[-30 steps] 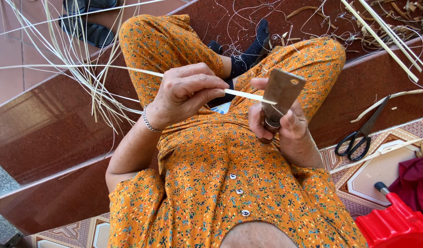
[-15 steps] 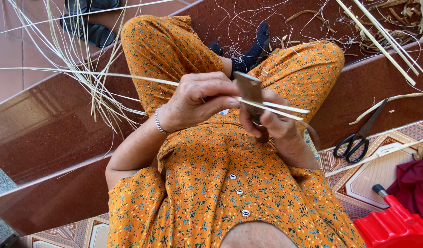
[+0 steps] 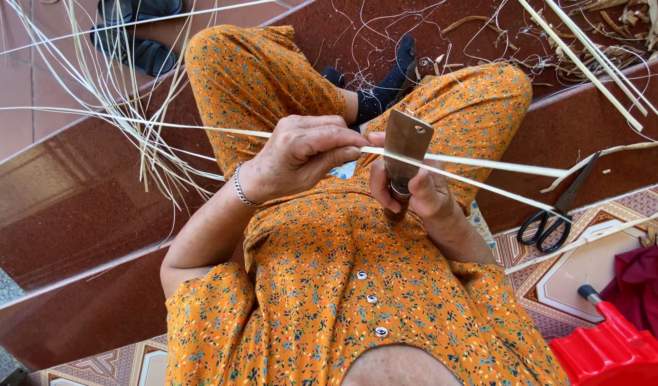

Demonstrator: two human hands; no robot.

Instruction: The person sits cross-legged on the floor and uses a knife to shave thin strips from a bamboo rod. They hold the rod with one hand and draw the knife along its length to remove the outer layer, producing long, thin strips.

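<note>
The person is sitting on polished dark red steps (image 3: 65,207) with knees spread, wearing an orange flowered dress (image 3: 343,286). The lap between the knees is giving the hands their working room, hemmed by a thigh on each side. To the right, at the near corner, a red plastic thing (image 3: 615,350) is crowding the frame edge, with black scissors (image 3: 554,218) lying on the patterned tile (image 3: 593,264) just beyond it.

The left hand (image 3: 300,154) is reaching in from the left with the wrist bent and a silver bracelet (image 3: 241,189) around it; its fingers are curling closed and pinching a pale thin strip (image 3: 486,166). The right hand (image 3: 415,193) is sitting close below, fist wrapped around the handle of a broad knife (image 3: 406,143), blade pointing up and away.

The strip is running across the lap from left to right, passing under the left fingertips and touching the blade face, then splitting into two bands past the knife toward the right.

Farther off, loose pale strips (image 3: 122,107) are fanning over the upper step at left, dark sandals (image 3: 140,43) are lying beyond them, and dry scraps (image 3: 615,43) are piling at the top right.
</note>
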